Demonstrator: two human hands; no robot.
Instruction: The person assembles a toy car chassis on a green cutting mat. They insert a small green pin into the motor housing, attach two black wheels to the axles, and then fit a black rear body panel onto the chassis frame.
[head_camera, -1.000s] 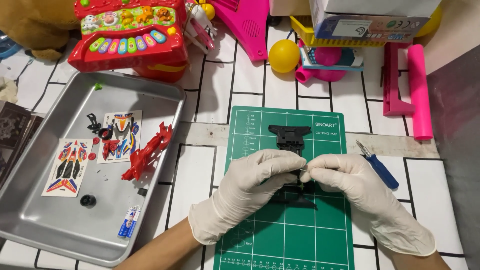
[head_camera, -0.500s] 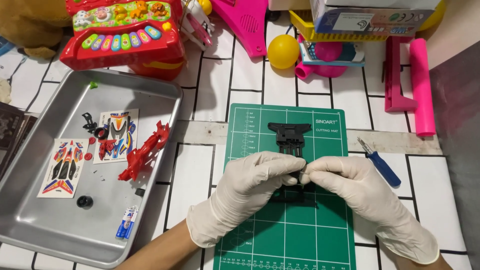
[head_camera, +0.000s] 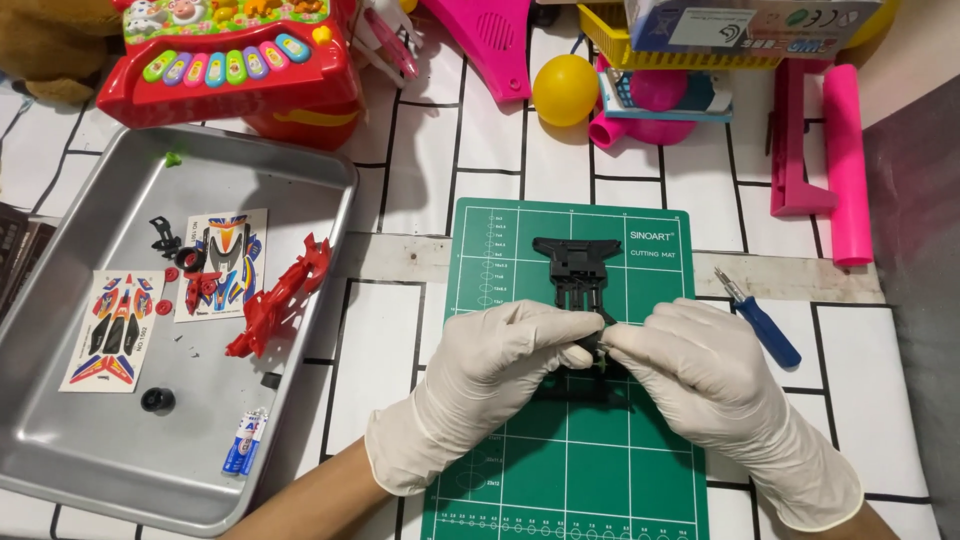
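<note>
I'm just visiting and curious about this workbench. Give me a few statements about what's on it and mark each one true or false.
1. Both hands, left and right, wear pale gloves. True.
2. The black toy chassis lies in the metal tray. False: it lies on the green cutting mat, under the fingertips.
3. A blue-handled screwdriver lies right of the mat. True.
4. The red toy car body is on the mat. False: it lies in the tray.
5. The yellow ball is inside the tray. False: it sits beyond the mat, among the pink toys.
</note>
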